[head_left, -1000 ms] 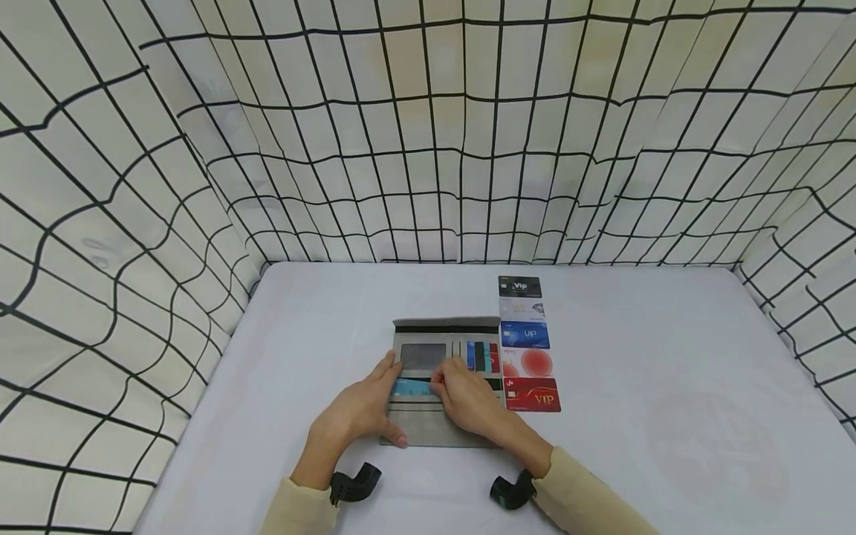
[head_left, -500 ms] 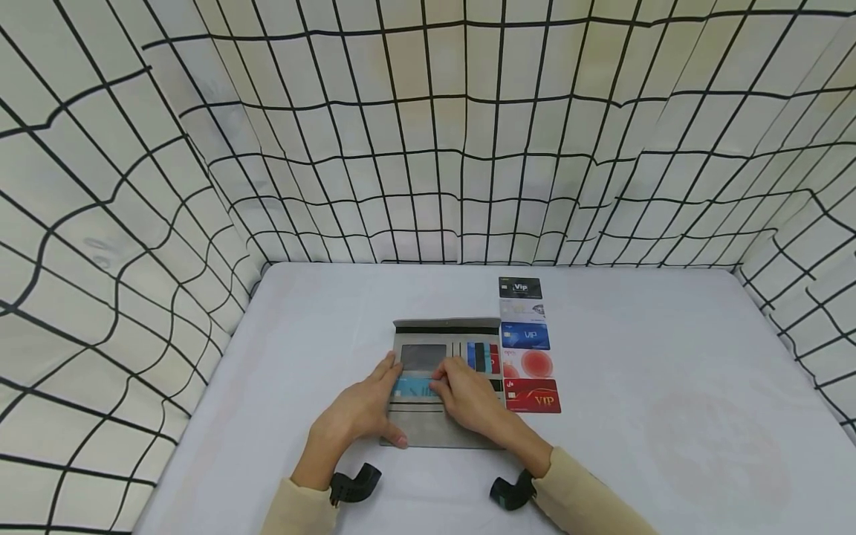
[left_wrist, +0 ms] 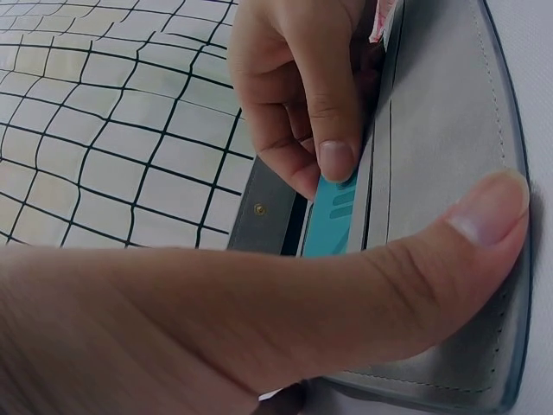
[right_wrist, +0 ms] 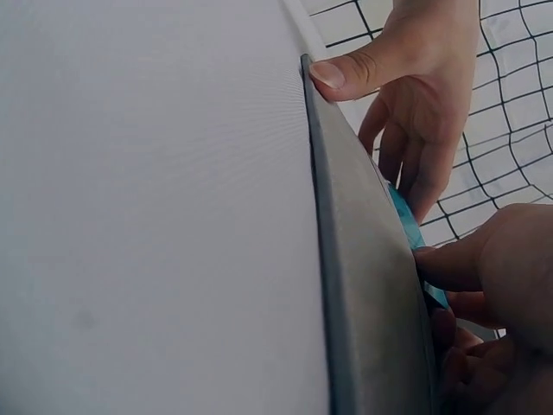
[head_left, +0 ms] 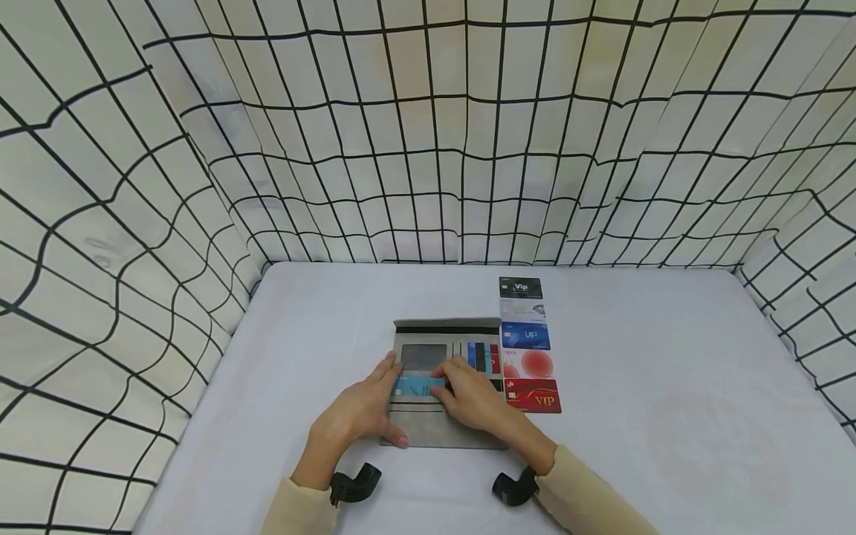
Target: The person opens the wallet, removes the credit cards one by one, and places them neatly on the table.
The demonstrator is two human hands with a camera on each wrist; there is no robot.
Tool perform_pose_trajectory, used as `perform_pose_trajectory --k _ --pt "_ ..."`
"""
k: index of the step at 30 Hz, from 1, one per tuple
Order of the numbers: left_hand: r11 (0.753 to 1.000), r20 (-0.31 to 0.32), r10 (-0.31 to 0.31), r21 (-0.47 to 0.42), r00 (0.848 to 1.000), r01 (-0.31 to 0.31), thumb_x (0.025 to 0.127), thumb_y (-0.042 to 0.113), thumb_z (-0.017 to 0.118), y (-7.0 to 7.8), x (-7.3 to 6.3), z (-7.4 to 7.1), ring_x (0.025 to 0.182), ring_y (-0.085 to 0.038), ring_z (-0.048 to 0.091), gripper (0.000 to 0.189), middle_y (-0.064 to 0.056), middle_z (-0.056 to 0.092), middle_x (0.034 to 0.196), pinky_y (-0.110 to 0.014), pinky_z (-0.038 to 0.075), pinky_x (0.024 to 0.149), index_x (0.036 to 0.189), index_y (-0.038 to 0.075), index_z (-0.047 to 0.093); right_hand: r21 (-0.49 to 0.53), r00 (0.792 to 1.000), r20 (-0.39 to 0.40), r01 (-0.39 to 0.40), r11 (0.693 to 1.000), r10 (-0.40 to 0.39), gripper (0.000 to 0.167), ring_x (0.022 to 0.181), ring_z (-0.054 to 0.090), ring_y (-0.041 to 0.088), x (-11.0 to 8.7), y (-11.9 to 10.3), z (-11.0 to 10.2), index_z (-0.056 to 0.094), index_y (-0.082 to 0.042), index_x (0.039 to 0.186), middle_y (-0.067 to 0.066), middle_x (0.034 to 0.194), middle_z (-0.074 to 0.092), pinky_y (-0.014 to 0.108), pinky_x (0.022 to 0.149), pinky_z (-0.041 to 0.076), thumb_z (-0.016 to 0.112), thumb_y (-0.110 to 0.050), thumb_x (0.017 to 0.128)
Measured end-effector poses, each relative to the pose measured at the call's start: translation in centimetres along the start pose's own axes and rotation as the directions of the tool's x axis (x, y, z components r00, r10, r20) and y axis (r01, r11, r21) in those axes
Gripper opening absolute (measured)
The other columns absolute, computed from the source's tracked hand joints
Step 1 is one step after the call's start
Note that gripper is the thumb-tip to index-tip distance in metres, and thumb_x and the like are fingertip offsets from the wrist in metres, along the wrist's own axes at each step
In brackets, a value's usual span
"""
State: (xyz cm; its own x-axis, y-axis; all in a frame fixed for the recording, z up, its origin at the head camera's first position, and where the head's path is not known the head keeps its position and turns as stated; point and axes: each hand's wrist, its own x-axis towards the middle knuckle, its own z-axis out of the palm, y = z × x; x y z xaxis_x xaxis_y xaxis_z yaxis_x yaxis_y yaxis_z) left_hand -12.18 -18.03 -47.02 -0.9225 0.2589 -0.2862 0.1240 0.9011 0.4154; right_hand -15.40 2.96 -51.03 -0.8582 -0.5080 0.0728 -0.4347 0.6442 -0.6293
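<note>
An opened grey wallet (head_left: pixel 444 431) lies flat on the table. A light blue card (head_left: pixel 414 386) sits in a slot across its middle left, its upper part showing. My left hand (head_left: pixel 361 409) rests over the wallet's left edge, thumb stretched along the lower panel and fingers extended up the side. My right hand (head_left: pixel 471 394) pinches the card's right end, with thumb in front and curled fingers behind, as the left wrist view shows around the blue card (left_wrist: pixel 333 212). In the right wrist view the right thumb (right_wrist: pixel 449 264) is at the card's edge.
Right of the wallet, several cards stand in a column, from a black VIP card (head_left: pixel 520 287) down to a red VIP card (head_left: pixel 533 396). More cards (head_left: pixel 483 357) fill the wallet's upper right slots. Black netting (head_left: pixel 461 156) over white walls encloses the table (head_left: pixel 669 357).
The blue card has gone from slanted to level, and more of its right end shows. My right hand has shifted slightly right; the left hand stays in place.
</note>
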Motion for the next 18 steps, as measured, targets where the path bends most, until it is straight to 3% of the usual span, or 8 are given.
perform_pose_trajectory --k 18 --pt "0.999 -0.014 0.002 -0.048 1.0 -0.003 0.055 0.033 0.099 0.1 0.05 -0.04 0.145 -0.038 0.041 0.129 -0.018 0.022 0.166 -0.049 0.043 0.112 0.156 -0.002 0.026 0.022 0.999 -0.032 0.017 1.0 -0.016 0.02 0.076 0.053 0.008 -0.03 -0.05 0.08 0.062 -0.007 0.112 0.001 0.092 0.06 0.019 0.068 0.051 0.066 -0.021 0.098"
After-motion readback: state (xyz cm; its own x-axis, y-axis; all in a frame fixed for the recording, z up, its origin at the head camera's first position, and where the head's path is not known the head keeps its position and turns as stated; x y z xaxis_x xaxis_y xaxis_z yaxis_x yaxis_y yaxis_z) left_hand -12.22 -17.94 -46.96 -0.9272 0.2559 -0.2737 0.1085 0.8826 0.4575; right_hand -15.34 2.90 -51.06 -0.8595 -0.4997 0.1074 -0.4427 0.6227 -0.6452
